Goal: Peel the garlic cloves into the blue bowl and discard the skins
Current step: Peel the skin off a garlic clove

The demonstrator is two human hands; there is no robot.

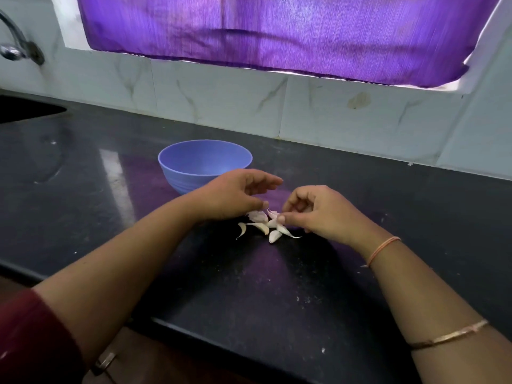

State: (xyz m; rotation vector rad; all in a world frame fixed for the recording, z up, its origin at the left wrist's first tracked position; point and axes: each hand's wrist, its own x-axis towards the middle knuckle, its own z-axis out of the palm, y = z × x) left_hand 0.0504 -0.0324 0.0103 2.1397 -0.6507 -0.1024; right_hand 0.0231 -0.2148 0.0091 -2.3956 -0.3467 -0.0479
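Both hands meet over a small heap of garlic cloves on the glossy black counter. The left hand hovers with fingers spread, pinching nothing visible, while the right hand pinches a papery, pointed clove, probably to start peeling. The smooth plastic blue bowl waits empty just beyond the left hand, within easy reach for dropping.

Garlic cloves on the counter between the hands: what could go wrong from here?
The garlic cloves lie loose on the black counter, so a sweep of the left hand or right hand could scatter them. The blue bowl sits just behind the left hand and could get knocked. Skins may mix with unpeeled cloves.
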